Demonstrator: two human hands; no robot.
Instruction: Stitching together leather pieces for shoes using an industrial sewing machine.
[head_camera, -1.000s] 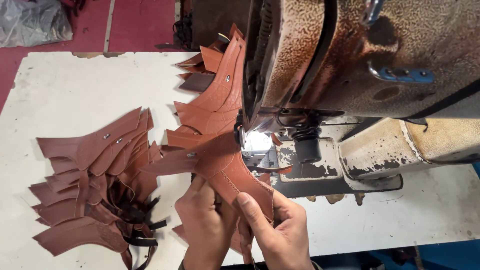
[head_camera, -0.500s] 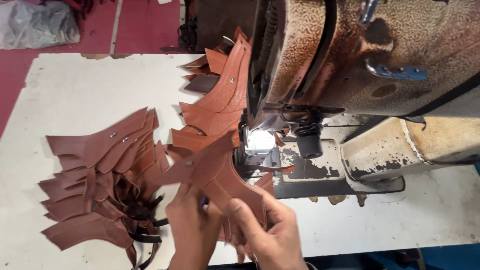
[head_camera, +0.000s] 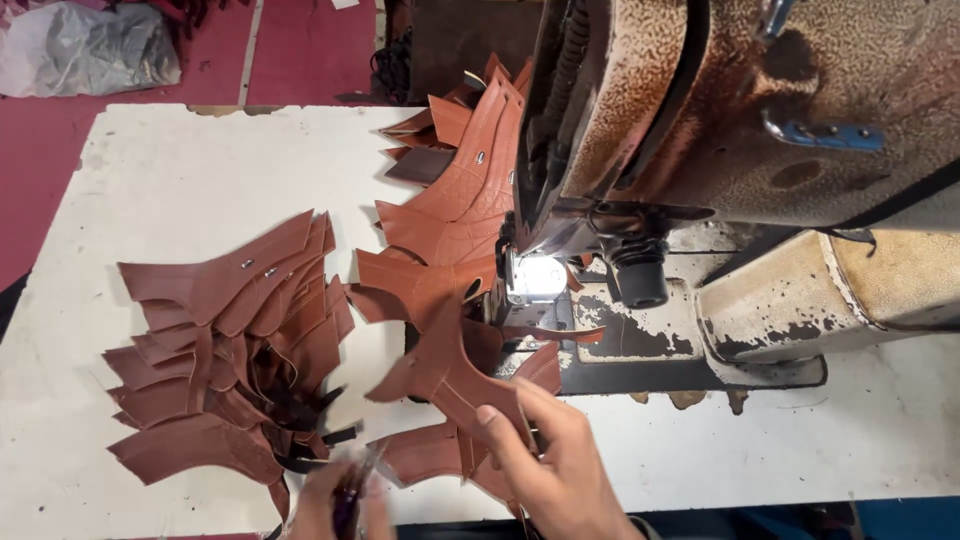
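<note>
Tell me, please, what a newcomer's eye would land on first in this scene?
Most striking is the worn, rust-speckled sewing machine filling the upper right, its small lamp glowing beside the needle. Next comes the brown leather: a fanned stack of cut pieces at the left of the white table, and one piece held by the right hand near the machine.

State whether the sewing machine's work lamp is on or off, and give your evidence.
On. The small lamp beside the needle area glows bright white, lighting the brown leather piece under the right hand.
</note>
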